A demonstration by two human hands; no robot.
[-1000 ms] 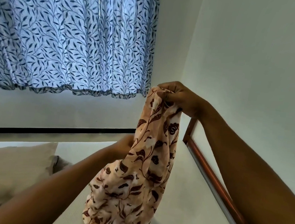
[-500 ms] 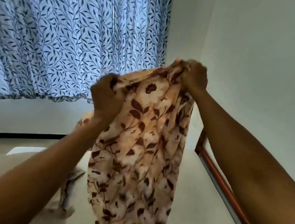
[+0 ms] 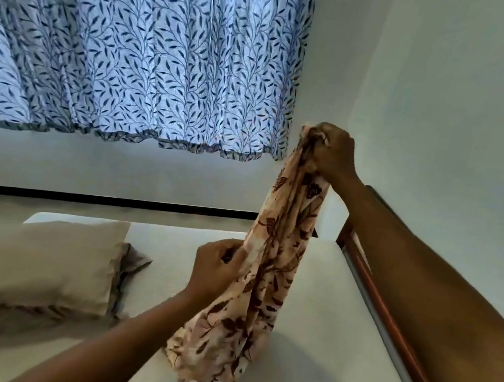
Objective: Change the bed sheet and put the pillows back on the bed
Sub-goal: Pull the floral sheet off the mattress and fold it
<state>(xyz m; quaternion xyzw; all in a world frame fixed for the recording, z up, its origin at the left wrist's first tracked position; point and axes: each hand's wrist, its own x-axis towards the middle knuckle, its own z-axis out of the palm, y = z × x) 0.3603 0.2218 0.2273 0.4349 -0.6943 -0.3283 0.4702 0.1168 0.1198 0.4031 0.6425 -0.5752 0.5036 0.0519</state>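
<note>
Head view: I see the bare bed (image 3: 327,293) under a leaf-print curtain (image 3: 141,52), a beige pillow (image 3: 41,264) lying at its left. The floral sheet (image 3: 265,286) hangs bunched above the mattress, my right hand (image 3: 333,154) clenched on its top, left hand (image 3: 216,268) pinching its side.

Floral peach bed sheet (image 3: 269,274) hangs bunched above the bare mattress (image 3: 321,340); beige pillow (image 3: 38,264) (apparently uncovered) lies left.

Your right hand (image 3: 333,153) grips the floral sheet (image 3: 262,286) bunched above the bare mattress (image 3: 321,340); your left hand (image 3: 215,268) pinches it lower down, right of the pillow (image 3: 35,263).
</note>
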